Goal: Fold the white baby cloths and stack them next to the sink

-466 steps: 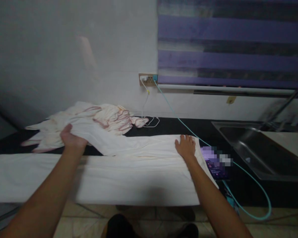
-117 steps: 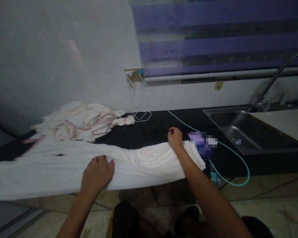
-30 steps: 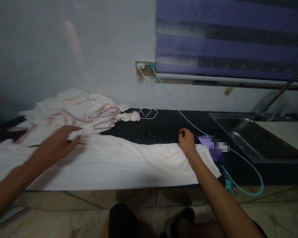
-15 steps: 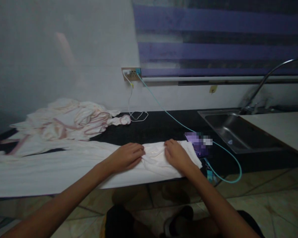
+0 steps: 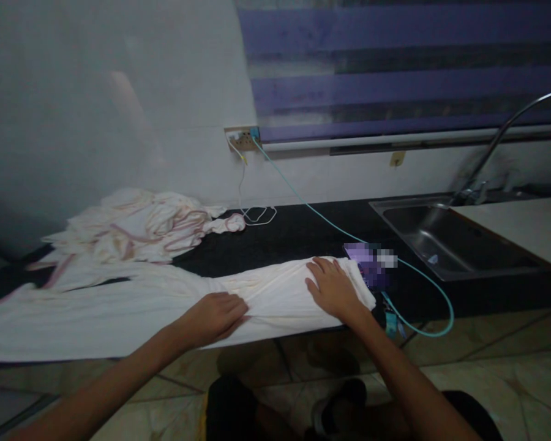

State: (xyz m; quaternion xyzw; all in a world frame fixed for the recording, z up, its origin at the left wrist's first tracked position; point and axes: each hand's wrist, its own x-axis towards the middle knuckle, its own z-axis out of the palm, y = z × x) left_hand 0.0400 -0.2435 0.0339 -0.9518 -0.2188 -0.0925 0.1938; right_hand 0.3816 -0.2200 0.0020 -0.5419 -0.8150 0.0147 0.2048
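Note:
A long white cloth (image 5: 280, 294) lies along the front of the dark counter, with its left part reaching out of view. My left hand (image 5: 213, 318) is closed on the cloth near its middle, and creases run out from the fingertips. Toward the right end of the cloth, my right hand (image 5: 333, 288) presses flat with fingers spread. Behind and to the left is a crumpled heap of white fabric with pink trim (image 5: 138, 226), which touches the cloth.
A phone with a purple screen (image 5: 370, 266) sits at the cloth's right end, with a teal cable (image 5: 321, 217) running to a wall socket (image 5: 243, 139). A white cord loops on the black counter (image 5: 284, 239). Farther right are a steel sink (image 5: 441, 245), a curved faucet (image 5: 491, 138) and a white board (image 5: 523, 226).
My left hand has moved left and toward me along the cloth. Between my hands, the bunched cloth has become flatter and tauter. My right hand stays near the right end, its fingers more spread.

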